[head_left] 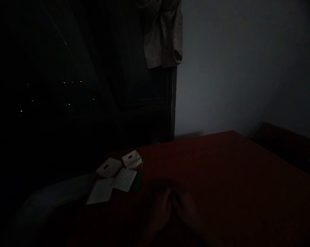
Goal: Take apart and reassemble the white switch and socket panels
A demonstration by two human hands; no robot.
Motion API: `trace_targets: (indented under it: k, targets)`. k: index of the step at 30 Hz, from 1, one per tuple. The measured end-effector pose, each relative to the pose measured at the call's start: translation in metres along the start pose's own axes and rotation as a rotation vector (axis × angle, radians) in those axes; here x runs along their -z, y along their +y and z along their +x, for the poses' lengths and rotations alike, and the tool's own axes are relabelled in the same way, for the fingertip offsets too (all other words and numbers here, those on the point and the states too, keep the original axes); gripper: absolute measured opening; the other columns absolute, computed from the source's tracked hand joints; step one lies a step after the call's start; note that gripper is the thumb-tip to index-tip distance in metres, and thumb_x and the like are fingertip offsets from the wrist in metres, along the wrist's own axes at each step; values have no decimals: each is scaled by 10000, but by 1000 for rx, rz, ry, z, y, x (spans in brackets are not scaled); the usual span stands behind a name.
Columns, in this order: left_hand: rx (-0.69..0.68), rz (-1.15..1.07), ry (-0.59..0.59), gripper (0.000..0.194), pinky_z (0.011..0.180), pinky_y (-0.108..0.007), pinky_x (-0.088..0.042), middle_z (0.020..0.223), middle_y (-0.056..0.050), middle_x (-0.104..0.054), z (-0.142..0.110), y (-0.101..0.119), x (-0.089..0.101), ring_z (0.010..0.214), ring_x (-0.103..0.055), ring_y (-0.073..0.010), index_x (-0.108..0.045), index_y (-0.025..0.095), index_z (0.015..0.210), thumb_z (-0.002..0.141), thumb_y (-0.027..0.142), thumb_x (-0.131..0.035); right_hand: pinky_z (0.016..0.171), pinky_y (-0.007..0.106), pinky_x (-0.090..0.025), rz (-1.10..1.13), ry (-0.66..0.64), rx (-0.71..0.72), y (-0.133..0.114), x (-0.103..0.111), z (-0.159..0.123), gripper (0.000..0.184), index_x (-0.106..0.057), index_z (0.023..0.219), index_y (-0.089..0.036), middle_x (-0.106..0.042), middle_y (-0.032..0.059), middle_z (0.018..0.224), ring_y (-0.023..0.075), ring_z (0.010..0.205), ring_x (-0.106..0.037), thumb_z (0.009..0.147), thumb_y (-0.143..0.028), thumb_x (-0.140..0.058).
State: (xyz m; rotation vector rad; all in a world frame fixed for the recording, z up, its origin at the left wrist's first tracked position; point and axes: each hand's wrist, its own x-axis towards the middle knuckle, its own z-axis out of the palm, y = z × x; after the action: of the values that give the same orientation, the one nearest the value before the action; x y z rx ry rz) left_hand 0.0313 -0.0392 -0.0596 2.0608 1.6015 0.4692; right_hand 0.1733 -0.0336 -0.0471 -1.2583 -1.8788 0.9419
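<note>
The green-handled screwdriver (137, 180) lies to the far left of both hands, on the left part of the worktop (221, 171). Its long axis runs from near to far, with the handle at the near end and the metal tip leaning slightly right at the far end. The left hand (162, 207) is nearer to it; the right hand (185, 207) rests on the other side. The hands are drawn together with fingers bent inward, and it is too dark to tell whether they hold anything. The plate with holes (124, 179) is just beside the handle on its left, touching or nearly so, while the plain plate (100, 191) sits farther left and nearer. Behind them are the right box (132, 159), close to the shaft, and the left box (109, 167). These pieces crowd the screwdriver's left side, away from the hands. Beyond the worktop, a cloth (163, 37) hangs beside the pale wall (237, 68).
</note>
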Motion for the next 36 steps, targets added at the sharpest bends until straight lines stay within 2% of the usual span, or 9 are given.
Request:
trace_targets:
  k: [8,13,16,23,28,33,36]
  targets:
    - [-22,-30,8,426,986,-309,-414,1204,-68,-635,2,1,1,1112,-574,-193,-560,219,1221,848,102,-388,862,279,-467,29,-11,-6,-5,2,1,343,-664,1086,-173,-703,96,1073,184,965,-655,872,-161,-396]
    - [28,-19,-8,442,983,-305,-417,1218,-78,-632,1,1,0,1128,-573,-205,-565,218,1231,843,101,-388,890,302,-458,-3,0,-10,1,0,1,328,-681,1040,-176,-703,102,1063,203,1003,-641,868,-162,-403]
    - [-3,-16,-7,428,963,-305,-427,1181,-64,-650,0,2,3,1097,-587,-205,-571,238,1220,851,115,-391,893,305,-457,-8,7,-18,2,-1,1,335,-676,1069,-187,-691,102,1112,207,1027,-634,868,-169,-409]
    - [-7,6,-16,433,1000,-321,-408,1233,-98,-622,-1,9,10,1136,-567,-207,-555,185,1242,853,99,-384,902,302,-455,3,-3,-17,-1,1,1,350,-658,1104,-172,-686,106,1125,200,1021,-637,863,-161,-404]
    - [23,13,-27,442,1009,-330,-406,1247,-108,-615,1,5,4,1150,-561,-209,-543,167,1256,849,90,-388,889,304,-457,-5,-16,-17,1,-1,1,335,-672,1045,-185,-708,99,1027,200,992,-644,880,-180,-380]
    - [17,13,-15,407,1016,-353,-395,1248,-98,-614,1,-1,-2,1152,-558,-216,-556,196,1219,863,113,-378,887,311,-454,5,-2,-4,2,-1,1,343,-661,1076,-180,-690,106,1097,203,999,-637,863,-173,-392]
    - [8,-9,-34,422,1008,-330,-396,1248,-88,-613,1,1,1,1150,-556,-201,-542,202,1233,860,103,-372,853,300,-465,8,-8,-9,0,0,1,332,-666,1054,-184,-701,97,1056,198,958,-650,866,-177,-392]
